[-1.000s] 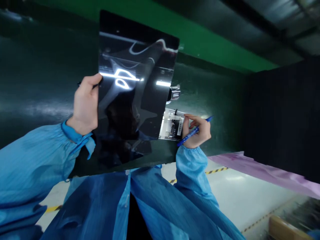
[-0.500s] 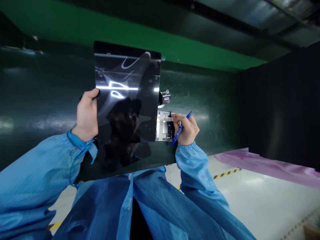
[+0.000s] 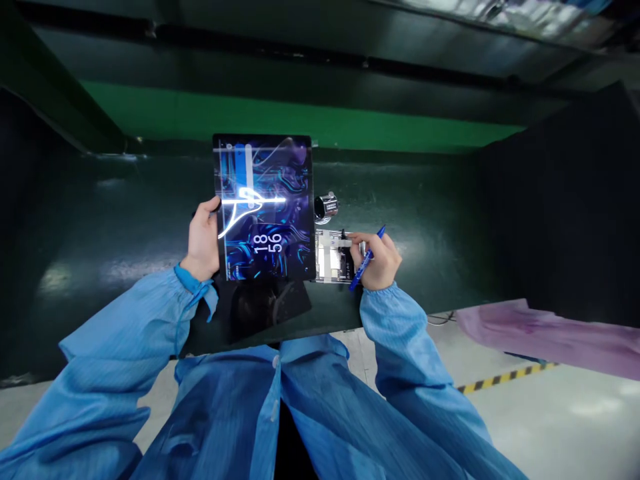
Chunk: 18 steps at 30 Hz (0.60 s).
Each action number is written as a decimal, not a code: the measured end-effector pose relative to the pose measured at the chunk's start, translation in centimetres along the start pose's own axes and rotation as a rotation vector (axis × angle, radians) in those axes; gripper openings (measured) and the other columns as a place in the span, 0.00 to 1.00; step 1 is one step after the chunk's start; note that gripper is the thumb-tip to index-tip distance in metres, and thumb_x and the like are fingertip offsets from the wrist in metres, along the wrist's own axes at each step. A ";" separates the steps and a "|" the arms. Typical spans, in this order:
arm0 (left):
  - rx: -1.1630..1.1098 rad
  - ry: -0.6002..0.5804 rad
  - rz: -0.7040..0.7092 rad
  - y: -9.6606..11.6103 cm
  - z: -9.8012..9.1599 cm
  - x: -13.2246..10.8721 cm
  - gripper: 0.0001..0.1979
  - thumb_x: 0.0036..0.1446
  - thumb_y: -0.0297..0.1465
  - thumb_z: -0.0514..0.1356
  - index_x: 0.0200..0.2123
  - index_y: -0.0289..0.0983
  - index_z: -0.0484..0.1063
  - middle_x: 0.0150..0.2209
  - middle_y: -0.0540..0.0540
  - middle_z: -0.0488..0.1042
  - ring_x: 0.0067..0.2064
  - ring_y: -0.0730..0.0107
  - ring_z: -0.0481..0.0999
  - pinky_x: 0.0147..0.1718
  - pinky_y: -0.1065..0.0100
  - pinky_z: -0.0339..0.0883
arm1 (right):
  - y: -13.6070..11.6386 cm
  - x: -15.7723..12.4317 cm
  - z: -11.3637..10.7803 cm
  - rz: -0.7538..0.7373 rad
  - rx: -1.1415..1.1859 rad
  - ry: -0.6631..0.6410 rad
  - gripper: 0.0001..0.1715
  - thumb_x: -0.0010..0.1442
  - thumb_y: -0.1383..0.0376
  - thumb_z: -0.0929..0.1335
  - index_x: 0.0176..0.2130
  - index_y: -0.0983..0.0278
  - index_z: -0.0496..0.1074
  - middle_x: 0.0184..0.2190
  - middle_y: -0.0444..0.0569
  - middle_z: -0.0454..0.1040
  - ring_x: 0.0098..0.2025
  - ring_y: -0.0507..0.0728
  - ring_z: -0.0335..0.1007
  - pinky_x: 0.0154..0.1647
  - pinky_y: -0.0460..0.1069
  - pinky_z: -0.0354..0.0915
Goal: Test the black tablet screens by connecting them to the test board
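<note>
Hands up and busy: the left hand gripped the lit tablet by its left edge, holding it upright above the dark counter, long axis running up and away from the person. Just beside the tablet's right edge lay a small clear-cased part, and the right hand, curled shut around a blue pen, had its fingertips on that part, so it was plainly the nearer hand. Beyond both sat a small metal counter device.
</note>
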<state>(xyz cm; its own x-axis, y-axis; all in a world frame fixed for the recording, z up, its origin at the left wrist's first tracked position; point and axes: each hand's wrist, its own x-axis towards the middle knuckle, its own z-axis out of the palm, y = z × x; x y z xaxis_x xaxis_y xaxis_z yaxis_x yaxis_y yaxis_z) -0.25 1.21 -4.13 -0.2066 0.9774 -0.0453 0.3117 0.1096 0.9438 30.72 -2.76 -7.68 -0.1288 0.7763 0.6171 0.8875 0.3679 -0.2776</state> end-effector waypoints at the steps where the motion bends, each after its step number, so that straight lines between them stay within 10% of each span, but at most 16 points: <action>1: -0.182 0.038 -0.048 0.1 0.0 0.0 0.26 0.66 0.26 0.40 0.29 0.34 0.76 0.15 0.52 0.68 0.29 0.65 0.80 0.42 0.57 0.76 | 0.0 0.0 0.0 0.002 -0.008 -0.005 0.07 0.61 0.71 0.66 0.35 0.60 0.73 0.33 0.44 0.81 0.34 0.55 0.72 0.34 0.47 0.67; 7: -0.972 -0.032 -0.464 1.1 0.0 -0.1 0.11 0.61 0.33 0.52 0.33 0.37 0.73 0.28 0.49 0.79 0.39 0.62 0.82 0.37 0.67 0.78 | 0.0 0.0 -0.1 -0.019 -0.006 -0.055 0.07 0.62 0.70 0.66 0.35 0.60 0.73 0.33 0.44 0.80 0.33 0.55 0.71 0.33 0.47 0.66; 18: -0.852 -0.108 -0.428 0.7 -0.2 0.0 0.13 0.53 0.41 0.55 0.30 0.37 0.72 0.29 0.46 0.78 0.40 0.57 0.81 0.37 0.62 0.78 | -0.6 0.1 -0.3 0.010 0.066 -0.120 0.10 0.65 0.68 0.64 0.35 0.61 0.75 0.32 0.47 0.81 0.33 0.55 0.71 0.33 0.48 0.65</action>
<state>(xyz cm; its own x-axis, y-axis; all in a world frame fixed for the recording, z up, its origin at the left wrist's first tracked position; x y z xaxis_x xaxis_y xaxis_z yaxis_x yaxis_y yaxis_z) -0.19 1.25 -3.41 -0.0468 0.9011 -0.4311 -0.5586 0.3342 0.7591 30.32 -3.00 -7.23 -0.1759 0.8340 0.5230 0.8582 0.3902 -0.3336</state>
